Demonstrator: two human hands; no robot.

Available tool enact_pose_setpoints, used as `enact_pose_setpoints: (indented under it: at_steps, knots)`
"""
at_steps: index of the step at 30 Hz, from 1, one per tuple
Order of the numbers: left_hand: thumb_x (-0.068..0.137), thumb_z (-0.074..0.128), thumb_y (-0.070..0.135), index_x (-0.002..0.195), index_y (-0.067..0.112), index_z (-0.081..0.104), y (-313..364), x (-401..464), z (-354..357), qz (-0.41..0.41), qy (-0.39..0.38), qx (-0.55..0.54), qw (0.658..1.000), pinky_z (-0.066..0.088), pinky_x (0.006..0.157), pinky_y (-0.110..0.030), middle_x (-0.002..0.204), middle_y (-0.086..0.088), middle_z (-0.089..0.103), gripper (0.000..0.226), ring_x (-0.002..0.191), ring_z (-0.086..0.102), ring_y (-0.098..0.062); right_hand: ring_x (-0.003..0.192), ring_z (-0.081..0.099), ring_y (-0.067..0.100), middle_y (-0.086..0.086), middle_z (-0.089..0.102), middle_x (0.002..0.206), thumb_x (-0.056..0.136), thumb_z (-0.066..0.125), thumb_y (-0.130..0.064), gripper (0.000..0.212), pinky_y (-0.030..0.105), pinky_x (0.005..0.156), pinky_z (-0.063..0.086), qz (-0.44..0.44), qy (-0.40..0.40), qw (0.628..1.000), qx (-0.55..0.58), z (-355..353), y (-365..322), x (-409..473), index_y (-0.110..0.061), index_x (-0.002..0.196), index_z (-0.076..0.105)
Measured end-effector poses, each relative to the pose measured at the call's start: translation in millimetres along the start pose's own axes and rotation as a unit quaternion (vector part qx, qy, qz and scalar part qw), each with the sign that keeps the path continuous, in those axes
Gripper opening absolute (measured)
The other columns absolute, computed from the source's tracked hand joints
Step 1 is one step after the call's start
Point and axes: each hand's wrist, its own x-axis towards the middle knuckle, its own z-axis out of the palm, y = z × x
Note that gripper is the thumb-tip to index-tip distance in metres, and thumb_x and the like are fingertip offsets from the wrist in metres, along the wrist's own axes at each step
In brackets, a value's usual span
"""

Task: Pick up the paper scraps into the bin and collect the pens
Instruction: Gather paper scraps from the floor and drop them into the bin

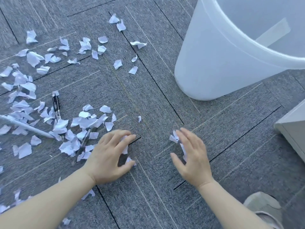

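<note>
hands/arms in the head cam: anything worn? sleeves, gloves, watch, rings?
Nothing worn that shows. The left hand and right hand are bare, without gloves, and no rings are visible. Both forearms are bare up to the frame edge: no sleeves, watch or wristband. No markings can be seen. The fingers are slightly motion-blurred.

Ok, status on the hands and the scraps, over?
Left hand grips paper scraps; right hand cups more. Most scraps and pens on carpet, left. Bin ahead, path unobstructed.

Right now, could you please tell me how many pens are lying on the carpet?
3 pens: a black pen at left among scraps, a white pen at the left edge, and a dark pen beside the left hand. Scraps may hide others.
</note>
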Motion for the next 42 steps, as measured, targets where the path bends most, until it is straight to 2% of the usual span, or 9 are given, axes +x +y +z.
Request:
enact_pose_setpoints:
  at_steps: [5,13,16,20,26,29,32,38,42]
  knots:
    - [0.086,0.036,0.063,0.148,0.016,0.024,-1,-9,17,-0.057,-0.035,0.100,0.993,0.014,0.115,-0.044,0.156,-0.010,0.020,0.078,0.144,0.015,-0.025,0.150,0.007,0.020,0.007,0.020,0.160,0.092,0.051,-0.040,0.071,0.044,0.121,0.010,0.054,0.000,0.998,0.007,33,-33,-7,-0.013,0.152,0.023]
    - [0.092,0.032,0.020,0.142,0.002,0.029,-31,8,-6,-0.115,0.086,0.028,0.989,0.013,0.118,-0.035,0.150,-0.017,0.031,0.053,0.141,0.021,-0.027,0.145,0.026,0.019,0.009,0.035,0.152,0.091,0.047,-0.006,0.053,0.037,0.118,0.024,-0.023,-0.009,0.972,0.236,66,-125,61,-0.004,0.144,0.040]
    - [0.093,0.033,0.020,0.142,0.002,0.029,-37,3,-17,-0.146,0.132,-0.008,0.980,0.011,0.118,-0.034,0.152,-0.017,0.025,0.052,0.142,0.019,-0.030,0.146,0.020,0.022,0.008,0.033,0.155,0.091,0.049,-0.017,0.054,0.042,0.120,0.015,-0.020,0.017,0.989,0.143,62,-113,94,-0.010,0.144,0.041]
    - [0.096,0.038,0.028,0.148,0.007,0.019,-49,17,-20,-0.258,0.108,0.008,0.960,0.006,0.118,-0.040,0.156,-0.018,0.012,0.059,0.145,0.005,-0.030,0.149,0.006,0.020,0.005,0.021,0.160,0.094,0.049,-0.028,0.059,0.039,0.121,0.004,-0.078,-0.100,0.990,0.060,65,-108,105,-0.016,0.149,0.033]
    - [0.092,0.034,0.015,0.124,0.002,0.055,-59,9,-34,-0.153,0.125,-0.062,0.978,0.042,0.100,-0.041,0.119,-0.014,0.056,0.041,0.115,0.049,-0.029,0.144,0.025,0.016,0.004,0.034,0.154,0.092,0.054,-0.027,0.060,0.029,0.119,0.020,-0.131,-0.088,0.977,0.143,70,-131,98,-0.009,0.146,0.037]
    - [0.091,0.040,0.019,0.131,0.006,0.051,-75,-3,-38,-0.214,0.180,-0.045,0.959,0.032,0.107,-0.038,0.131,-0.014,0.049,0.043,0.124,0.040,-0.029,0.150,0.005,0.020,0.004,0.013,0.162,0.087,0.055,-0.052,0.085,0.035,0.122,0.007,-0.179,-0.136,0.974,0.022,77,-138,126,-0.011,0.153,0.020]
    - [0.089,0.036,0.037,0.138,0.013,0.044,-89,-14,-38,-0.210,0.119,-0.015,0.970,0.022,0.114,-0.041,0.144,-0.010,0.041,0.055,0.134,0.031,-0.028,0.150,-0.004,0.019,0.004,0.008,0.163,0.078,0.050,-0.072,0.105,0.042,0.122,0.004,-0.217,-0.192,0.955,-0.064,86,-149,133,-0.011,0.154,0.012]
    - [0.092,0.036,0.038,0.132,0.011,0.049,-95,-55,-30,-0.152,0.070,0.054,0.984,0.031,0.107,-0.042,0.133,-0.007,0.050,0.050,0.123,0.039,-0.027,0.146,0.019,0.023,0.006,0.032,0.154,0.084,0.047,-0.068,0.093,0.038,0.121,0.014,-0.232,-0.142,0.961,-0.051,102,-146,92,-0.008,0.151,0.024]
    - [0.090,0.035,0.044,0.137,0.015,0.041,-89,-71,-20,-0.167,0.057,0.093,0.980,0.035,0.097,-0.041,0.129,-0.006,0.049,0.055,0.114,0.040,-0.025,0.119,0.044,0.025,0.005,0.054,0.128,0.090,0.048,-0.058,0.067,0.039,0.102,0.031,-0.228,-0.026,0.968,-0.103,116,-152,95,-0.013,0.138,0.045]
